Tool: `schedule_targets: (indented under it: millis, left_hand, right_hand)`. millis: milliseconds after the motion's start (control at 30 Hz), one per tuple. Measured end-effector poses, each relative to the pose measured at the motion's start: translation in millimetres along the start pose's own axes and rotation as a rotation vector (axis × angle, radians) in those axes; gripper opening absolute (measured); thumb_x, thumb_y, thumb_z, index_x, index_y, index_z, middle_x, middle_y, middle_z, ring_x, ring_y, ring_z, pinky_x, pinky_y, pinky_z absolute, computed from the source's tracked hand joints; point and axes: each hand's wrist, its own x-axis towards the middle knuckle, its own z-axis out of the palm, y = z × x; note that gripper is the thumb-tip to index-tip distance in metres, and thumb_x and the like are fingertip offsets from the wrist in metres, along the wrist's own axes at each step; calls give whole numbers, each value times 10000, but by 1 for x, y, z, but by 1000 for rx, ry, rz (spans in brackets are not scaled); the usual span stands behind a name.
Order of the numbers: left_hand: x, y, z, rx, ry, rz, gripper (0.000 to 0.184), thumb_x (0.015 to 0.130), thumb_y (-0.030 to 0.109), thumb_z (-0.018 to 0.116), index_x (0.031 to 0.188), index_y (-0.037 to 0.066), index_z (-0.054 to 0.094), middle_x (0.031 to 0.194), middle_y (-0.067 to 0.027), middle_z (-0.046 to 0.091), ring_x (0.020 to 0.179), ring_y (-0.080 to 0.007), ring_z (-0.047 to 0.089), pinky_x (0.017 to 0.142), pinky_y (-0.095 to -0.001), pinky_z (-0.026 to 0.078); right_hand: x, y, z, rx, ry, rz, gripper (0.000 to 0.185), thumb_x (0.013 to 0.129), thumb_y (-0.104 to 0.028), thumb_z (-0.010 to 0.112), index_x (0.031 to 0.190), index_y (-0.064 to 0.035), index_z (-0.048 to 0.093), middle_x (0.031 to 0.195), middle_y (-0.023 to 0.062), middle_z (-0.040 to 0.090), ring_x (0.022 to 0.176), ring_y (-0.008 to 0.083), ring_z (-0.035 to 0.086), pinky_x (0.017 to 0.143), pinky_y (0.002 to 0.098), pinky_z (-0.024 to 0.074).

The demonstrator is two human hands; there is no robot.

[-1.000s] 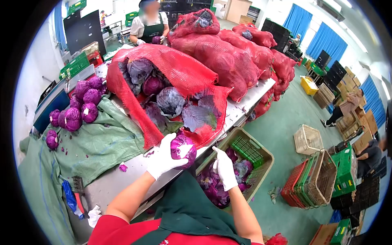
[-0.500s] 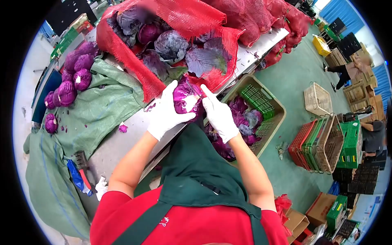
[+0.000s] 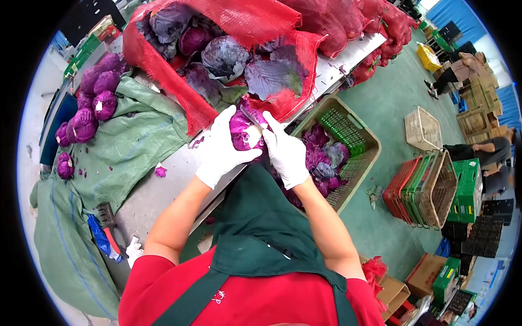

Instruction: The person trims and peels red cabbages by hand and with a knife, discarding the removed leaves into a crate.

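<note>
A purple cabbage with a pale cut stem end sits in my left hand, which wears a white glove and wraps its left side. My right hand, gloved too, closes round a small knife; its blade lies over the top of the cabbage, and the handle is mostly hidden by my fingers. Just beyond is an open red mesh sack with several leafy purple cabbages inside. Below my right hand stands a plastic crate holding purple leaves and trimmings.
Several peeled cabbages lie on green cloth at the left. A red-handled scraper rests on the metal table. Full red sacks stand behind. Stacked crates and people are at the right.
My right hand has turned and shifted slightly, and the knife blade now shows across the cabbage top. My left hand keeps its hold. At the right, people in the background have moved.
</note>
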Motion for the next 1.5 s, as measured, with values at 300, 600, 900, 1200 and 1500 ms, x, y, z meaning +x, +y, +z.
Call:
schedule_targets:
  millis: [300,600,900,1200,1500]
  left_hand:
    - [-18,-18,-6,-284,-2,-12,1182,594,264,918,1527,17,237,1476,-168,376,1368,-290,387,1155,-409,321]
    - [-6,11,-10,-19,0,266,1111,549,302,914,1462,-16,368,1430,-208,456,1332,-381,442,1142,-460,331]
    - [3,-22,4,-160,-80,247,1071,604,170,805,1522,24,273,1491,-170,356,1395,-325,349,1187,-438,246]
    - [-7,-6,-13,-29,-51,290,1086,567,315,902,1462,-1,374,1450,-186,439,1367,-339,405,1160,-433,306]
    - [-31,6,-36,91,-88,42,1113,576,517,879,1462,51,394,1313,-191,404,1293,-384,404,1131,-480,318]
  right_hand:
    - [14,79,-43,465,139,499,432,1012,-204,436,1437,-148,490,860,162,677,720,307,668,706,413,518]
    - [0,12,-43,453,-105,23,534,860,-292,737,1325,-69,598,1203,135,661,1069,216,652,957,357,509]
    - [35,19,-22,-25,-109,-215,250,745,-246,661,920,-79,724,745,143,686,737,357,684,663,463,548]
    - [47,56,-13,-115,-45,-87,168,799,-235,613,824,-78,669,785,181,670,744,365,675,658,467,543]
    - [-42,82,-55,-79,348,278,329,983,-206,519,1246,-41,626,1181,193,642,1074,324,629,889,418,518]
